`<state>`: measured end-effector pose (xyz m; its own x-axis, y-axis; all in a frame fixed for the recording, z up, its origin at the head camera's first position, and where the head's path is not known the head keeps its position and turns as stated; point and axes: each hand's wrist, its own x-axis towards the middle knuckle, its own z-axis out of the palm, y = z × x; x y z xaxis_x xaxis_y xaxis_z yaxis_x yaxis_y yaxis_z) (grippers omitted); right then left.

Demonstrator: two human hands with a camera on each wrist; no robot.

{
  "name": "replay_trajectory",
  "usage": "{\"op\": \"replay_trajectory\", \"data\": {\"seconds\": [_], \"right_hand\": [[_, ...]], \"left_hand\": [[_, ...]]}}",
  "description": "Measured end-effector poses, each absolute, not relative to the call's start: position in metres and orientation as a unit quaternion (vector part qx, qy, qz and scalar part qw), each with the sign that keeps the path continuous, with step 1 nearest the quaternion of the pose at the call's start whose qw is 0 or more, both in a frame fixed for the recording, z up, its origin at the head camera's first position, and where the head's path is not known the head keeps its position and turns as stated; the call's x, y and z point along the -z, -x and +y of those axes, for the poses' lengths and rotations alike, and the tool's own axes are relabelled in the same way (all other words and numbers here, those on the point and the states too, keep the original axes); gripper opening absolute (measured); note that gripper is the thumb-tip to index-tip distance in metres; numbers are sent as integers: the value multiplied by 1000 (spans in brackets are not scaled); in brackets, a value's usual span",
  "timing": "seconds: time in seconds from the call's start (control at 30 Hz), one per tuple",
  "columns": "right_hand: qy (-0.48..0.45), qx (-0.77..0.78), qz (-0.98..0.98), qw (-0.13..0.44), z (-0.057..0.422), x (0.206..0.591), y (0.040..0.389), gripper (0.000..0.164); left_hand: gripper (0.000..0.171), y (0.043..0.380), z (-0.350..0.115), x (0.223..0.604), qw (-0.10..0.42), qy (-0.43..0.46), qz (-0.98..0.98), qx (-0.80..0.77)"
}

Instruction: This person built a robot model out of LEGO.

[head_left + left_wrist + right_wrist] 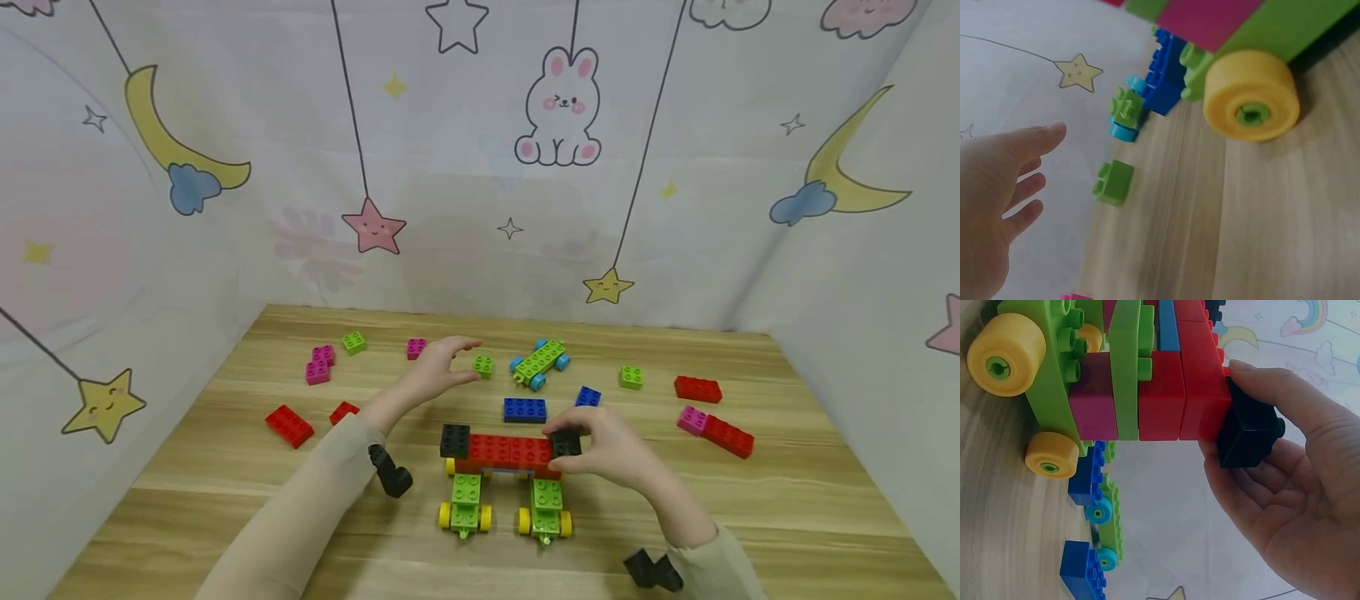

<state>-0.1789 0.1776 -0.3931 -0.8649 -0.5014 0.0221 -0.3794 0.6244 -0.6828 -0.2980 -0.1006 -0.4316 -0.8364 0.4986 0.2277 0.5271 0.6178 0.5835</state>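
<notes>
My right hand (611,450) pinches a black brick (1249,428) between thumb and fingers at the right end of a built brick model. Red bricks (498,451) form the model's top, and another black brick (454,442) sits at its left end. Below are two green wheeled bases (467,493) with yellow wheels (1250,97); a purple-pink brick (1093,397) shows between the layers in the right wrist view. Beyond the model, my left hand (429,372) reaches out with fingers apart and nothing in them. Just right of its fingertips lies a small green brick (483,367).
Behind the model are two blue bricks (525,410) and a green base with blue wheels (542,362). Red bricks (289,426) and pink bricks (320,365) lie at left. More red (698,388), pink (692,420) and green bricks (631,377) are at right. A printed curtain (465,267) encloses the table.
</notes>
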Motion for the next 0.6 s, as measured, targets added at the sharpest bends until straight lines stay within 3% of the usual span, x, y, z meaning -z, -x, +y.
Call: {"op": "replay_trajectory", "data": {"seconds": [0.6], "right_hand": [[247, 361, 895, 88, 178, 393, 178, 32]], "left_hand": [[61, 333, -93, 463, -75, 263, -903, 330]]}}
